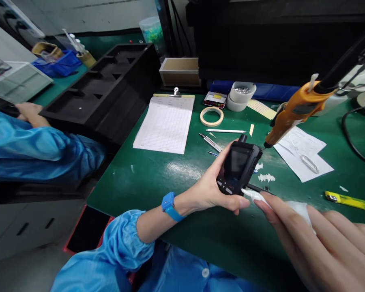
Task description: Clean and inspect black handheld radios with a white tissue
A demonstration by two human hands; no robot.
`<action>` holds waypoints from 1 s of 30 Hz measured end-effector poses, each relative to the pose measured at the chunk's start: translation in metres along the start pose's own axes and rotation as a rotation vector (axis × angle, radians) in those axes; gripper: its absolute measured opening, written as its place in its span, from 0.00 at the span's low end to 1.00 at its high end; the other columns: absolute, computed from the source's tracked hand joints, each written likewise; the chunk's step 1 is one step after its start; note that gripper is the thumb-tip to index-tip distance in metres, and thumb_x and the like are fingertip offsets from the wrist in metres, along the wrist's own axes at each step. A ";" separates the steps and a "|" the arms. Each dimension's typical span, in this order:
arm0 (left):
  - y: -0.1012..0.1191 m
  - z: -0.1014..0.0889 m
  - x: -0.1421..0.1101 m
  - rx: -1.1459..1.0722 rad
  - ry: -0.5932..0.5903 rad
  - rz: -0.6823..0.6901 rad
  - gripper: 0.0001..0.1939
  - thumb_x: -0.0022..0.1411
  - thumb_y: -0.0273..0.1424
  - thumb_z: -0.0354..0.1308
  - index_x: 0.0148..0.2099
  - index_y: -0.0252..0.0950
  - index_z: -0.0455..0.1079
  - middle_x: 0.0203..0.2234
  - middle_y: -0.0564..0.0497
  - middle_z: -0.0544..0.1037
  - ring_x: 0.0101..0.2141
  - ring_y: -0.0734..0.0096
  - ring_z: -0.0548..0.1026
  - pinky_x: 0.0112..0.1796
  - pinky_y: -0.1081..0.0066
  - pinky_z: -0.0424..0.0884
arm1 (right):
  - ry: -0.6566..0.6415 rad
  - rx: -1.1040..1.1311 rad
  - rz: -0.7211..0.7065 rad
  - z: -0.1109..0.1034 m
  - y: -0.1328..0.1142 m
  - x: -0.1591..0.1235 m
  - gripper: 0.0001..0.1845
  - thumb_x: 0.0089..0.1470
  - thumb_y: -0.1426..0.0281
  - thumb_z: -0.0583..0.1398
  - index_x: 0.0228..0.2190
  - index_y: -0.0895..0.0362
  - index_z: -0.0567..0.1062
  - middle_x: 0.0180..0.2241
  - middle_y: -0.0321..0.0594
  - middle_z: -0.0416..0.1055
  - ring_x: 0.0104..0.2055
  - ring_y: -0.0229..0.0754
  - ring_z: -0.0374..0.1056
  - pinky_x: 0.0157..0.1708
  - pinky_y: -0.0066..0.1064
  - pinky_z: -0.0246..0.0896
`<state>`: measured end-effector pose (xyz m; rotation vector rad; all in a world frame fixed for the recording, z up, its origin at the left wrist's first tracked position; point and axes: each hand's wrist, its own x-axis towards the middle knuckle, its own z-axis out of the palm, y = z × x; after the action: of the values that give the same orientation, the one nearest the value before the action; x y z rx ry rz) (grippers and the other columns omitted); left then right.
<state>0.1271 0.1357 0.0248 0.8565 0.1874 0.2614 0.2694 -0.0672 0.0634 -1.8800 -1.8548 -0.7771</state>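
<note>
My left hand (216,188) is wrapped round a black handheld device (237,165) with a dark screen and a few buttons, tilted above the green table. A blue wrist strap sits on that wrist. From the right, my right hand (310,239) pinches a white wipe (254,195), its twisted tip at the device's lower right edge, close to my left thumb. Part of the wipe shows between the right fingers. An orange electric screwdriver (295,111) hangs just beyond the device, its tip near the upper right corner.
A clipboard with a form (167,123), tape roll (211,117), pens (226,131) and white cups (240,95) lie behind. Papers (304,154) and a yellow utility knife (346,200) are right. Black foam trays (100,81) stand left, beside a blue-sleeved person (33,138).
</note>
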 end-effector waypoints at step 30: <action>-0.006 0.007 0.003 0.373 0.277 -0.013 0.75 0.48 0.35 0.87 0.88 0.45 0.47 0.63 0.39 0.80 0.31 0.73 0.78 0.32 0.69 0.79 | -0.090 -0.125 -0.122 0.005 0.012 0.036 0.30 0.84 0.70 0.54 0.24 0.54 0.72 0.20 0.34 0.57 0.23 0.41 0.53 0.24 0.37 0.47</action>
<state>0.1326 0.1278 0.0246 1.1871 0.5119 0.3383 0.2811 -0.0368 0.0831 -1.9196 -2.0358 -0.8807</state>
